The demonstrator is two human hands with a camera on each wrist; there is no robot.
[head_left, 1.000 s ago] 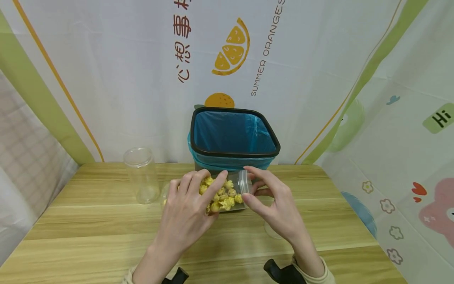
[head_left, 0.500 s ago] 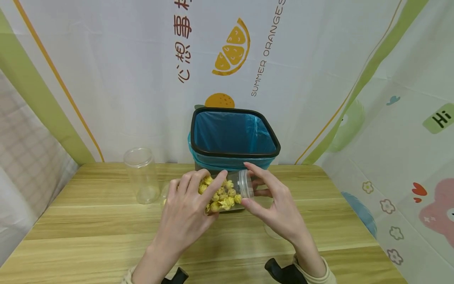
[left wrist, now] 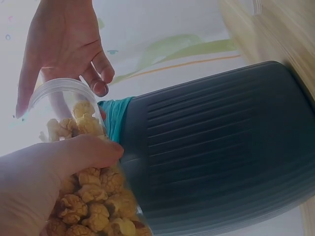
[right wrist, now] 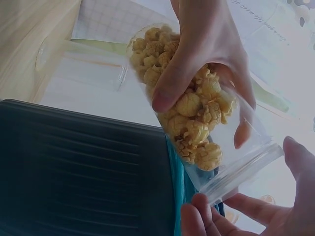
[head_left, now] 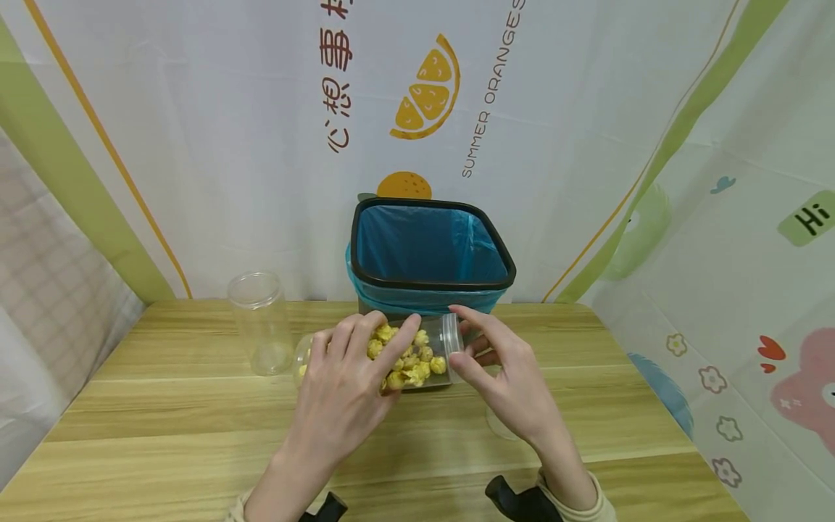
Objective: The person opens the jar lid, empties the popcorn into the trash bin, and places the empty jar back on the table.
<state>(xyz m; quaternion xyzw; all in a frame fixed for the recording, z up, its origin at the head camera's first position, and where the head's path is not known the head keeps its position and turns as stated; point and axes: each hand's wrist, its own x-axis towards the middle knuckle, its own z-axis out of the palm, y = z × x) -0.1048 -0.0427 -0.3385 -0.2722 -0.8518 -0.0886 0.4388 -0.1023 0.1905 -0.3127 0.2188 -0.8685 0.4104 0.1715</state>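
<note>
A clear plastic jar of yellow popcorn [head_left: 412, 366] lies sideways above the table, just in front of the bin. My left hand [head_left: 349, 377] grips its body from above, thumb on one side and fingers on the other. In the right wrist view the popcorn [right wrist: 197, 132] shows through the wall near the thumb. At the jar's right end is a clear ridged lid [right wrist: 241, 174]. My right hand [head_left: 505, 370] holds this lid at its edge between thumb and fingertips. Part of the jar is hidden under my left hand.
A bin [head_left: 430, 284] with a black rim and blue liner stands behind the jar. To the left, a tall clear jar [head_left: 261, 326] stands upright on the wooden table [head_left: 163, 435]. A clear round piece [head_left: 499, 428] lies by my right wrist.
Half a second ago my right thumb and index finger were spread wider around the lid; they have drawn in again. My left hand and the jar have barely shifted.
</note>
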